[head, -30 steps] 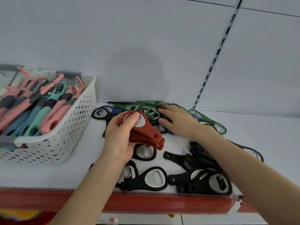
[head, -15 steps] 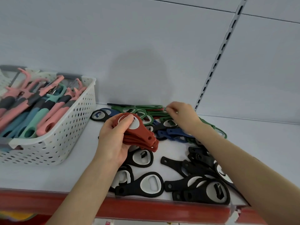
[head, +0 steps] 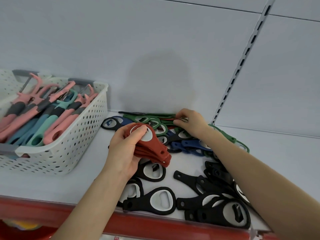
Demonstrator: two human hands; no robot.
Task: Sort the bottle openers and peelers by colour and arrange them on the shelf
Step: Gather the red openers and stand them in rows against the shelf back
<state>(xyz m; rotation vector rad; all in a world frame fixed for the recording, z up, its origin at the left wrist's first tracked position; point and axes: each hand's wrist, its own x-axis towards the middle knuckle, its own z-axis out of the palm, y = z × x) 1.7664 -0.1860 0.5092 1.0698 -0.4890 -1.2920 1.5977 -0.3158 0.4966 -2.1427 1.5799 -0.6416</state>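
Head view. The left grip [head: 126, 149], a bare hand, is clenched round a stack of red bottle openers [head: 152, 144]. The thumb lies across the white oval insert of the top opener and the fingers are curled under the stack. The openers are flat, matte and teardrop-shaped. Their narrow handles fan out to the near right of the palm, each with a small punched hole at the tip. The stack is held just above the shelf [head: 52, 184], over the black openers.

The right grip [head: 192, 123] reaches to the far side. Its fingers are curled at the right end of the green openers [head: 152, 118], close to the back wall. The fingertips touch that pile, where a strip of red shows among the green. Cannot tell whether the grip has hold of one.

Blue openers [head: 190, 144] lie just near of the green ones, partly under the right forearm. Black openers [head: 161, 201], of the same shape with white or open oval heads, are scattered along the near edge, overlapping one another.

To the left stands a white perforated plastic basket [head: 78, 135]. It holds peelers [head: 52, 110] with pink and teal handles and grey soft-looking sleeves, lying tilted with their blades towards the far side.

The shelf is smooth and white, with a red front strip [head: 155, 224]. A slotted metal upright [head: 242, 66] runs up the wall at the right.
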